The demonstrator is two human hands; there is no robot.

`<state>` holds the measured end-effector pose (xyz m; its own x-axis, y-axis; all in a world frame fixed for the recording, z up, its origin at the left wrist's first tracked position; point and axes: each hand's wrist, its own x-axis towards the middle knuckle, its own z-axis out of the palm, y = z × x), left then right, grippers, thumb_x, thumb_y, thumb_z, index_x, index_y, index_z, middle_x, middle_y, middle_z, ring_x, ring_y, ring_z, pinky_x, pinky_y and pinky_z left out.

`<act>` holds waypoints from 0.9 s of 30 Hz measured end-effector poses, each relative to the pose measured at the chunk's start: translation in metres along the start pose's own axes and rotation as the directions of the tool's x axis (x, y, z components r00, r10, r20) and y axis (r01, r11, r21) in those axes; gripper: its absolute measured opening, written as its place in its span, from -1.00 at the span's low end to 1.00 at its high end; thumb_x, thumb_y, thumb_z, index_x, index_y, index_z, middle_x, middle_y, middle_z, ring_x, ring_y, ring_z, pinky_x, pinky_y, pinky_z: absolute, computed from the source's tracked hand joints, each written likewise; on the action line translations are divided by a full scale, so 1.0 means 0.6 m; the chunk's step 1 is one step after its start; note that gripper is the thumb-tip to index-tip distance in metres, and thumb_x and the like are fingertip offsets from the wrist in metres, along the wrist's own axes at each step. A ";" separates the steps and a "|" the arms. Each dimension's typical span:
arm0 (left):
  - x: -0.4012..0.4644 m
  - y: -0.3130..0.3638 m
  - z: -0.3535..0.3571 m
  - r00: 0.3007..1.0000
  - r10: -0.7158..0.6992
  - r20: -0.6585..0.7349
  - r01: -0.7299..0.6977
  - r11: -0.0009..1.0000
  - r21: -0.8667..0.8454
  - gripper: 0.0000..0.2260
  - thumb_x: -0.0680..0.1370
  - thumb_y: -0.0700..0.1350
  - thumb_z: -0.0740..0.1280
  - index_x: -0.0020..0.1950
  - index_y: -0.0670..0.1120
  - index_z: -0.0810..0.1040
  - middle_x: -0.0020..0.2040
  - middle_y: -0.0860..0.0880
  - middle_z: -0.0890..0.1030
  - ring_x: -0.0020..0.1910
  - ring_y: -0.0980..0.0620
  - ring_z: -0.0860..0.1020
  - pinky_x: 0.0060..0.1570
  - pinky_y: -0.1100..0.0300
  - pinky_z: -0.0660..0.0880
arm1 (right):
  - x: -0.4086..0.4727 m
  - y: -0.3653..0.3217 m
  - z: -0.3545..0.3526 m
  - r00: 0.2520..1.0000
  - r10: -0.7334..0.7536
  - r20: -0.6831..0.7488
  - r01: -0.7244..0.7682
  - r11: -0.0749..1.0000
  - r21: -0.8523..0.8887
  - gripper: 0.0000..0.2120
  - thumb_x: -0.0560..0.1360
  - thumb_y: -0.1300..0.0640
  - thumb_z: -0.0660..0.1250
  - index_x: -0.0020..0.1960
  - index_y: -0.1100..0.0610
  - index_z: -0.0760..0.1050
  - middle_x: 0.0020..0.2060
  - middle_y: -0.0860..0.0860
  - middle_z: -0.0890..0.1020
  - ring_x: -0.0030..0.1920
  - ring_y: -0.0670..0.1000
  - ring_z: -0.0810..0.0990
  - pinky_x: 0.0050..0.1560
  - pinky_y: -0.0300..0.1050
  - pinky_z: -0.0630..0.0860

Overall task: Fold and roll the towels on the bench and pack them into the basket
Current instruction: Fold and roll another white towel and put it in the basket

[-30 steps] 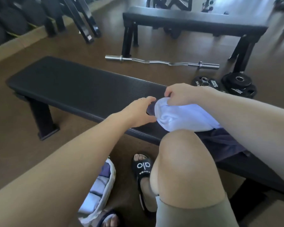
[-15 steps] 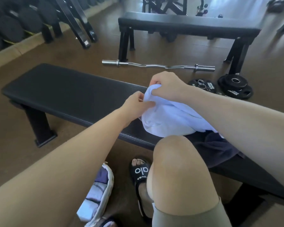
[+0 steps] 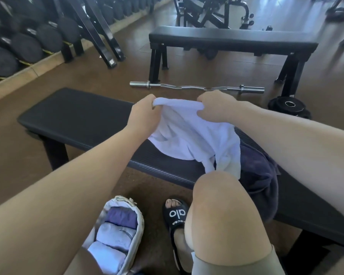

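Head view: black slide sandal (image 3: 176, 213) reads "alo".

Both forearms extend forward from the lower corners of the view and converge toward the centre. The left hand (image 3: 142, 114) is raised, back of the hand facing the camera, with fingers (image 3: 151, 99) curled and pinching the upper edge of the white towel (image 3: 191, 135). The right hand (image 3: 216, 108) is level with it and apart from it, fingers curled under and gripping the same edge. The right knee is bent and raised below the hands. Both wrists are roughly straight.
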<state>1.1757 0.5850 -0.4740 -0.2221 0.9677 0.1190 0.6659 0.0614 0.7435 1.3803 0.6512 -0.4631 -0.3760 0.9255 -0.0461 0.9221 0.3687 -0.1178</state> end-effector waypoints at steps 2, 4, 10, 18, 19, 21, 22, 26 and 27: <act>-0.001 0.001 -0.002 0.997 0.060 -0.056 -0.055 0.995 0.082 -0.71 0.64 -0.07 0.16 -0.27 -0.04 0.24 -0.29 0.02 0.35 -0.33 0.04 0.28 -0.35 0.17 0.22 | -0.003 -0.004 -0.016 0.991 0.072 -0.113 -0.061 0.994 0.094 -0.91 0.45 0.18 0.22 -0.10 0.13 0.49 -0.09 0.09 0.60 -0.08 0.20 0.56 -0.16 -0.08 0.41; -0.003 0.009 -0.006 0.994 0.073 -0.077 -0.067 0.995 0.075 -0.68 0.64 -0.04 0.20 -0.29 -0.04 0.24 -0.30 0.02 0.35 -0.35 0.04 0.28 -0.36 0.17 0.22 | -0.005 -0.010 -0.039 0.959 0.177 -0.223 -0.102 0.945 0.312 -0.86 0.42 0.19 0.21 -0.10 0.16 0.53 -0.16 0.09 0.58 -0.13 0.20 0.54 -0.18 -0.11 0.38; -0.015 0.033 -0.012 0.942 -0.054 0.332 0.061 0.998 -0.010 -0.82 0.54 0.00 0.41 0.07 -0.06 0.58 -0.01 -0.02 0.65 -0.02 -0.05 0.61 -0.07 0.00 0.59 | -0.015 -0.056 -0.108 0.862 0.317 -0.396 0.090 0.673 0.734 -0.79 0.38 0.20 0.14 -0.37 0.05 0.17 -0.42 -0.04 0.27 -0.35 0.00 0.26 -0.36 -0.11 0.17; -0.005 0.048 -0.042 0.953 -0.229 0.201 0.304 0.737 -0.604 -0.79 0.59 -0.02 0.30 0.10 -0.10 0.63 -0.09 -0.04 0.71 -0.16 -0.08 0.65 -0.27 0.16 0.54 | -0.012 -0.064 -0.151 0.758 0.525 -0.387 0.104 0.488 0.867 -0.80 0.44 0.22 0.17 -0.31 0.04 0.23 -0.35 -0.09 0.35 -0.36 -0.07 0.29 -0.50 -0.33 0.20; 0.000 0.053 -0.053 0.939 -0.279 0.204 0.340 0.641 -0.688 -0.75 0.60 0.02 0.31 0.18 -0.08 0.62 -0.03 -0.05 0.72 -0.14 -0.06 0.68 -0.27 0.14 0.58 | -0.014 -0.066 -0.147 0.761 0.516 -0.394 0.112 0.494 0.862 -0.80 0.41 0.22 0.16 -0.31 0.04 0.20 -0.36 -0.09 0.33 -0.35 -0.04 0.26 -0.45 -0.27 0.19; 0.011 0.053 -0.078 0.920 -0.320 0.226 0.376 0.560 -0.738 -0.70 0.60 0.07 0.30 0.27 -0.02 0.59 0.05 -0.08 0.72 -0.02 -0.10 0.70 -0.14 0.01 0.65 | -0.016 -0.072 -0.138 0.773 0.486 -0.409 0.131 0.508 0.851 -0.79 0.37 0.23 0.15 -0.32 0.03 0.14 -0.38 -0.09 0.28 -0.34 -0.03 0.21 -0.39 -0.19 0.16; 0.014 0.053 -0.091 0.921 -0.316 0.226 0.376 0.574 -0.728 -0.69 0.59 0.09 0.31 0.27 -0.01 0.59 0.07 -0.08 0.72 0.02 -0.13 0.70 -0.05 -0.06 0.65 | -0.016 -0.074 -0.136 0.776 0.478 -0.411 0.132 0.514 0.847 -0.78 0.36 0.23 0.14 -0.32 0.02 0.13 -0.38 -0.09 0.27 -0.34 -0.03 0.20 -0.37 -0.17 0.15; 0.017 0.041 -0.142 0.957 -0.289 0.015 0.261 0.842 -0.473 -0.72 0.56 0.04 0.36 0.16 -0.11 0.63 0.00 -0.05 0.68 -0.03 -0.10 0.65 -0.03 0.08 0.56 | -0.016 -0.075 -0.141 0.771 0.481 -0.417 0.094 0.562 0.822 -0.83 0.35 0.19 0.14 -0.33 0.03 0.16 -0.38 -0.08 0.29 -0.36 -0.03 0.22 -0.36 -0.13 0.18; 0.016 0.034 -0.156 0.969 -0.239 -0.055 0.206 0.914 -0.349 -0.74 0.56 0.02 0.36 0.12 -0.13 0.63 -0.04 -0.05 0.65 -0.09 -0.08 0.61 -0.08 0.11 0.51 | -0.014 -0.074 -0.142 0.774 0.473 -0.420 0.074 0.592 0.802 -0.83 0.36 0.18 0.15 -0.33 0.04 0.18 -0.39 -0.07 0.30 -0.37 -0.03 0.23 -0.38 -0.13 0.18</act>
<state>1.1203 0.5726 -0.3962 -0.4137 0.9100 -0.0262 0.3143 0.1698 0.9340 1.3504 0.6342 -0.3729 0.1835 0.9275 0.3256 0.4443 0.2172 -0.8692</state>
